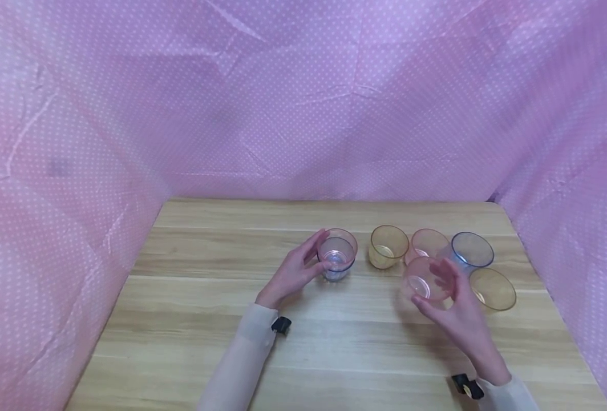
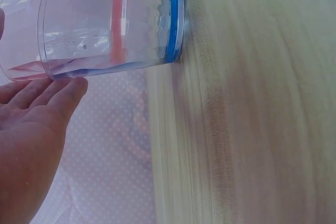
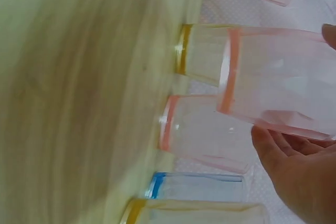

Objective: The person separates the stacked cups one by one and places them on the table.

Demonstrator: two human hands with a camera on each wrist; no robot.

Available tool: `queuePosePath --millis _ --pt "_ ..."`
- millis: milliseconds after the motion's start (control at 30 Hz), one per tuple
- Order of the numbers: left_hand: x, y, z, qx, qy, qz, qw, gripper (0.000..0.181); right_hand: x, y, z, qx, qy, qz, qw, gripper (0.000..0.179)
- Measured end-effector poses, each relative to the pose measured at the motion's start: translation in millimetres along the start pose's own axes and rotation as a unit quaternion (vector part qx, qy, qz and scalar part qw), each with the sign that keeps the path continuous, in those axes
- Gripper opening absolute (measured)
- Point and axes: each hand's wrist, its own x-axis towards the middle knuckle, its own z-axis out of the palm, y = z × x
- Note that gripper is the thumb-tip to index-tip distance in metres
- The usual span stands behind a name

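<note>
My left hand (image 1: 297,269) is round the upper part of two nested cups, thumb on the near side and fingers on the far side. A clear pink cup (image 1: 346,235) sits inside a clear blue cup (image 2: 175,23), whose base stands on the table. My right hand (image 1: 454,305) grips another clear pink cup (image 3: 283,80) between thumb and fingers, holding it raised off the table. Behind that raised cup stand a yellow cup (image 1: 384,260) and a second pink cup (image 3: 205,129).
To the right of the pink cups are a blue cup (image 1: 472,251) and a yellow cup (image 1: 493,290), close together on the wooden table (image 1: 180,319). Pink dotted cloth (image 1: 283,114) hangs round the back and sides.
</note>
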Motion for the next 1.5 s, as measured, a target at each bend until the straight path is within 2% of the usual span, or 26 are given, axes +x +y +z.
queuePosePath --millis 200,500,1267,1500 --pt "-0.5 0.0 -0.3 -0.004 0.0 0.004 1.0 0.079 -0.3 5.4 -1.3 -0.039 -0.023 0.017 0.9988 0.093" --pt "0.0 2.0 0.0 -0.003 0.0 0.006 1.0 0.078 -1.1 6.6 -3.8 -0.082 -0.031 0.034 0.9955 0.09" --pt "-0.2 1.4 -0.6 -0.008 0.007 0.008 0.9999 0.077 0.8 18.4 -12.1 -0.077 -0.055 0.023 0.9953 0.094" --pt "0.6 1.1 -0.5 -0.009 0.005 0.004 0.9999 0.077 0.8 19.0 -14.1 -0.094 -0.044 -0.008 0.9945 0.101"
